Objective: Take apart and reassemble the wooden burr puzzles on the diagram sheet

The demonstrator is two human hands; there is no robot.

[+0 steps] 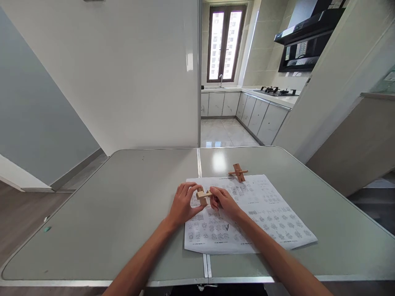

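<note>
1. Hardest bit to read: the small light wooden pieces [201, 195], a bit below centre frame. They look crossed, but fingers cover some of it, so I can't swear to how they join.
2. Left hand [182, 207] pinches them between thumb and fingers. Right hand [224, 202] pinches the right end, some fingers curled out of sight.
3. Printed sheet [277, 224] lies underneath, partly blocked by the right forearm [274, 255]; print's too tiny to read.
4. Darker wooden cross [239, 172] sits at the sheet's top edge.
5. Grey-green table [123, 213] fills the lower frame; green scrap [47, 229] far left.
6. Kitchen at upper right: bright window [224, 43], stove [274, 91], shut cabinets [261, 115], contents hidden.
</note>
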